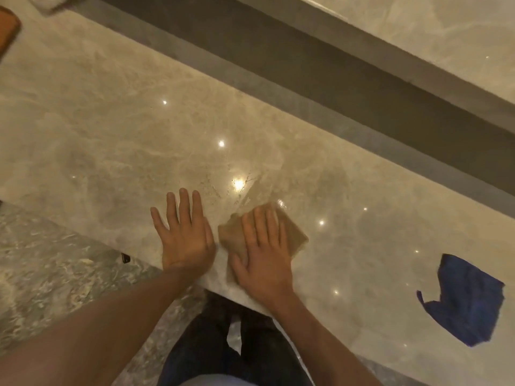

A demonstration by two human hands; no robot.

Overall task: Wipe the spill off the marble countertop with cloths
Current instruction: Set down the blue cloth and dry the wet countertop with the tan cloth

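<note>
A glossy beige marble countertop (117,129) runs diagonally across the view. My right hand (263,256) lies flat with straight fingers on a folded tan cloth (295,236), pressing it onto the counter near the front edge. My left hand (184,235) rests flat on the bare marble just left of the cloth, fingers spread. A wet, streaky patch of spill (245,188) glistens just beyond the cloth, under a light reflection. A crumpled blue cloth (465,299) lies on the counter far to the right, apart from both hands.
A dark recessed channel (306,79) separates this counter from a second marble surface (446,32) behind. A brown object (8,32) sits at the far left edge. Speckled floor (50,274) lies below the front edge, with a small dark object (126,258) on it.
</note>
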